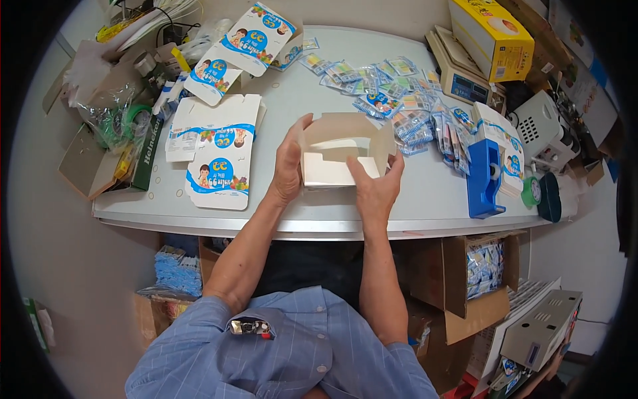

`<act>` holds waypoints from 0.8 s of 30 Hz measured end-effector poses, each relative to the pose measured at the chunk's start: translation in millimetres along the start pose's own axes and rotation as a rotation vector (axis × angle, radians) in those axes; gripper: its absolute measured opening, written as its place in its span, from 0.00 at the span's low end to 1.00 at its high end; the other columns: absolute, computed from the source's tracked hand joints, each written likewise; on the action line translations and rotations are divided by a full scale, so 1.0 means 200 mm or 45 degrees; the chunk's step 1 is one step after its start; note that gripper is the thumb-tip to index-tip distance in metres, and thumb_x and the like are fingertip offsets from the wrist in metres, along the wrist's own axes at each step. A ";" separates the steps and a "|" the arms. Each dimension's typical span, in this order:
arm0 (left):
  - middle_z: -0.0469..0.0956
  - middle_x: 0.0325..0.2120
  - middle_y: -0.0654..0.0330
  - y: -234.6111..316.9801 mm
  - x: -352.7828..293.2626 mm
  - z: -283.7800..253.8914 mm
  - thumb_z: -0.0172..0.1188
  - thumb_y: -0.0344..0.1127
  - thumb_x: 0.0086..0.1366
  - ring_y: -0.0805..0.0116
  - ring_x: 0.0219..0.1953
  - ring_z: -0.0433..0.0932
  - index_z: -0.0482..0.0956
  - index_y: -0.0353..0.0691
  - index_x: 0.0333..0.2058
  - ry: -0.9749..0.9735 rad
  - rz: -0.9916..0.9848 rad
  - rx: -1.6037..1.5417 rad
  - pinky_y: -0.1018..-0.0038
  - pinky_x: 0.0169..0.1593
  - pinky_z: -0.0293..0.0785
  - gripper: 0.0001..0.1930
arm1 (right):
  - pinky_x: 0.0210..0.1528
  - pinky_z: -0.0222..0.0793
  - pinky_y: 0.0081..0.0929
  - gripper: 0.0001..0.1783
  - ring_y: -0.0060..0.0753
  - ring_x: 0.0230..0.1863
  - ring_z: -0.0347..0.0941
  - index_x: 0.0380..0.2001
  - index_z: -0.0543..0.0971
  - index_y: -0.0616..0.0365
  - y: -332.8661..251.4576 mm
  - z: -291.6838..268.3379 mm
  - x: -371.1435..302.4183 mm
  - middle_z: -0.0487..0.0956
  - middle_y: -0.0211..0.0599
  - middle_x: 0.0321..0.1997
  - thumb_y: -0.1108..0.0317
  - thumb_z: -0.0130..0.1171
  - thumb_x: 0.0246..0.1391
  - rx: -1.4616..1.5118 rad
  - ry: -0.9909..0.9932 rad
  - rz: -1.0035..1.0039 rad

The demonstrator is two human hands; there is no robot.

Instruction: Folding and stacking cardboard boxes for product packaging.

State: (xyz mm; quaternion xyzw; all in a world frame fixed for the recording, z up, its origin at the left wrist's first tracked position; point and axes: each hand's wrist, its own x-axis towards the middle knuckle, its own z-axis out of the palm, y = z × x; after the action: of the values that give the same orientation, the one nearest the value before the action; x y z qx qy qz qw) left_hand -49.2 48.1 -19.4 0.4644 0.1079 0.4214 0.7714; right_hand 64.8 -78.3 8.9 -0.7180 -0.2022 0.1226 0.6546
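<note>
Between my hands is a small open cardboard carton (332, 174), plain white inside, held over the front part of the table with its flaps standing up. My left hand (288, 166) grips its left wall. On the other side my right hand (377, 191) holds the right wall, its thumb pressing on a white inner flap. Left of the carton lie flattened printed cartons (220, 174) in white and blue. Beyond it and to the right spreads a heap of small clear-and-blue sachets (409, 120).
More printed cartons (259, 36) lean at the back left. On the right stand a blue tape dispenser (484, 179), a scale (465, 88) and a yellow box (495, 36). Clutter fills a dark green box (146, 156) at left. Below the table edge sits a cardboard box (455, 276) of packets.
</note>
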 end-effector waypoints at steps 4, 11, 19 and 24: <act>0.64 0.65 0.41 -0.01 0.01 -0.01 0.57 0.55 0.70 0.56 0.67 0.66 0.53 0.29 0.71 -0.008 0.202 0.189 0.65 0.69 0.61 0.43 | 0.66 0.63 0.40 0.48 0.54 0.64 0.67 0.68 0.58 0.70 0.04 -0.01 0.03 0.66 0.60 0.66 0.63 0.71 0.48 -0.199 -0.087 -0.045; 0.73 0.58 0.50 0.16 0.05 0.03 0.63 0.27 0.59 0.62 0.58 0.74 0.57 0.36 0.70 0.073 -0.333 0.654 0.71 0.61 0.69 0.40 | 0.68 0.60 0.38 0.41 0.51 0.66 0.66 0.71 0.57 0.68 -0.12 -0.18 -0.02 0.65 0.61 0.69 0.58 0.60 0.63 -0.026 -0.685 -0.019; 0.74 0.55 0.53 0.14 0.09 0.01 0.66 0.26 0.57 0.63 0.56 0.75 0.60 0.37 0.68 -0.056 -0.551 0.544 0.71 0.59 0.72 0.40 | 0.67 0.62 0.35 0.47 0.44 0.70 0.64 0.71 0.62 0.61 0.02 -0.11 0.32 0.67 0.55 0.69 0.60 0.72 0.52 0.056 -0.783 0.028; 0.73 0.54 0.55 0.10 0.06 0.00 0.69 0.21 0.53 0.65 0.56 0.74 0.68 0.37 0.61 -0.026 -0.332 0.354 0.73 0.58 0.72 0.35 | 0.62 0.69 0.35 0.37 0.45 0.60 0.74 0.63 0.72 0.61 -0.06 -0.10 0.28 0.73 0.51 0.65 0.63 0.71 0.50 -0.177 -0.717 0.001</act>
State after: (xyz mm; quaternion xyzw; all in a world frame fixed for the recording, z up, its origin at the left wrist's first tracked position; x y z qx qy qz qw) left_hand -52.4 62.0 0.2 0.5529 0.2166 0.2941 0.7489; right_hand 122.0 -69.5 28.5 -0.6991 -0.3834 0.3032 0.5219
